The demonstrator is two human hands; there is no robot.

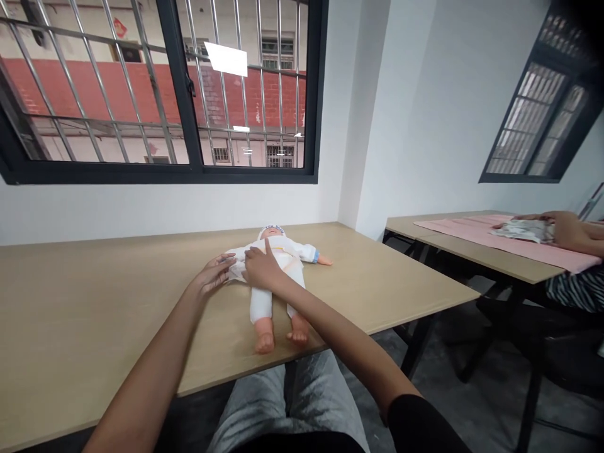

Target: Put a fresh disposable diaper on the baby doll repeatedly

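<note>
The doll (292, 258) lay on its back on the tabletop (117, 302) at my 12 o'clock, head toward 12 and bare feet toward 6, near the front edge. It wore a white suit with a yellowish band at the waist and a blue cuff on the arm stretched toward 3 o'clock. No writing on it was legible.

My left hand (214, 272) was spread loosely, fingertips touching the white sleeve on the doll's 9 o'clock side. My right hand (262, 267) rested on the chest, index finger stretched toward the chin; whether the other fingers pinched any cloth I could not tell. My right forearm crossed over one of the doll's legs.

Beyond the doll stood a barred window (165, 94); a red sign (120, 28) on the building outside was too small to read.

At 2 o'clock, on a second tabletop (425, 229), a pink cloth (472, 234) carried a patterned garment (523, 231), with another person's hand (569, 229) resting on it.
</note>
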